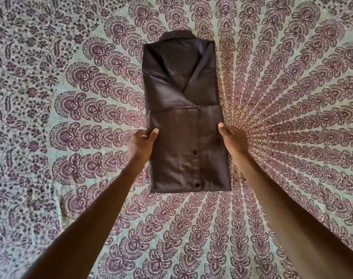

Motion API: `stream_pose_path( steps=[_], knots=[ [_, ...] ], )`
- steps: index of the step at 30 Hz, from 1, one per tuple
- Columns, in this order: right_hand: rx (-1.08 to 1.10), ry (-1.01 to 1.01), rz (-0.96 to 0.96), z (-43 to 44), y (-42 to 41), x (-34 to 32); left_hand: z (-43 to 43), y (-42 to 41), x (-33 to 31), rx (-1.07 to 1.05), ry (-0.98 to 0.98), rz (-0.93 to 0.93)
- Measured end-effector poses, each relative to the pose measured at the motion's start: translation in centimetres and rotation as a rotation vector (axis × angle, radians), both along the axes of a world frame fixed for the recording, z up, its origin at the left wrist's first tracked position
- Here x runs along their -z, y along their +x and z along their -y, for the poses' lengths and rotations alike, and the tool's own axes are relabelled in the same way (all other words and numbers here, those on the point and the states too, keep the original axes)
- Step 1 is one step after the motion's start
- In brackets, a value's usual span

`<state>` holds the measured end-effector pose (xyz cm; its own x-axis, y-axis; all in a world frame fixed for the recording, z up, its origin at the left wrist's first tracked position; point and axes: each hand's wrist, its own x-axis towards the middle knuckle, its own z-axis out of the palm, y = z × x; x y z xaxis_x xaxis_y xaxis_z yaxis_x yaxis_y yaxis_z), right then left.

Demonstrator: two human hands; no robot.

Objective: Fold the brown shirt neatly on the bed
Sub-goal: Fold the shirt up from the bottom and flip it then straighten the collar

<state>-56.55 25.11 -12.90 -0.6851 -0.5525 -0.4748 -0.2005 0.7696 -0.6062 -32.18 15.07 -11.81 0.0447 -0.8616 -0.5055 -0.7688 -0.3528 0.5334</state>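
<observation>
Two bare forearms rose from the lower frame corners, no sleeves, left hand (141, 144) and right hand (233, 140) without rings

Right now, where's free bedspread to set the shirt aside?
Bedspread lies bare left and right of the shirt, beyond its collar, and between the forearms below its hem. Crowded only at mid-shirt, where the left hand and right hand grip its edges.

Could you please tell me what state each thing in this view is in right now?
Shirt: lying flat on the bed, sides folded in to a narrow strip, bottom part folded up, two buttons showing.
Left hand: grip pinched on the shirt's left edge.
Right hand: grip pinched on the shirt's right edge.
Bedsheet: spread out, a few slight wrinkles.
</observation>
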Motion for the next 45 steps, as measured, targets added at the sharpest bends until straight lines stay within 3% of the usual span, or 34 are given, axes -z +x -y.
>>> stream_pose_path(
  steps=[5, 8, 11, 13, 16, 19, 22, 27, 33, 38, 40, 43, 45],
  knots=[
    [0.017, -0.073, 0.034, 1.9, -0.8, 0.1, 1.7, -0.7, 0.5, -0.091, -0.042, -0.008],
    [-0.038, -0.076, -0.078, 2.6, -1.0, 0.4, 1.7, -0.5, 0.9, -0.142, -0.094, -0.028],
    [-0.138, -0.123, -0.240, 2.3, -1.0, 0.1, 1.4, 0.2, 1.1, -0.020, -0.201, 0.001],
    [-0.415, -0.177, -0.467, 1.5, -1.6, -0.2, 1.6, 1.7, 1.2, 0.275, -0.423, 0.041],
    [-0.945, -0.326, -0.742, -0.3, -3.9, -0.1, 2.7, 4.7, 1.7, 0.974, -0.787, 0.075],
    [-1.412, -0.291, -0.840, -2.2, -6.5, 0.8, 4.6, 7.2, 2.7, 1.494, -0.885, 0.103],
    [-1.564, -0.265, -0.824, -2.2, -8.0, 1.3, 7.0, 7.7, 2.8, 1.738, -0.872, 0.248],
    [-1.615, -0.385, -0.800, 0.3, -7.7, 0.9, 8.7, 6.0, 2.9, 1.877, -0.989, 0.204],
    [-1.379, -0.311, -0.696, 1.0, -5.2, 1.6, 6.9, 5.7, 3.0, 1.671, -0.817, 0.135],
    [-0.829, -0.258, -0.206, 2.0, -4.1, 0.5, 6.4, 4.1, 1.6, 1.181, -0.727, -0.117],
    [-0.604, -0.315, -0.002, 4.0, -4.3, -1.1, 7.5, 2.1, -0.3, 0.847, -0.564, -0.287],
    [-0.294, -0.406, 0.283, 9.0, -4.9, -4.5, 11.1, 0.6, -0.8, 0.291, -0.147, -0.604],
    [-0.197, -0.287, 0.415, 12.4, -6.0, -4.7, 14.0, -0.1, -0.4, 0.216, 0.086, -0.701]
  ],
)
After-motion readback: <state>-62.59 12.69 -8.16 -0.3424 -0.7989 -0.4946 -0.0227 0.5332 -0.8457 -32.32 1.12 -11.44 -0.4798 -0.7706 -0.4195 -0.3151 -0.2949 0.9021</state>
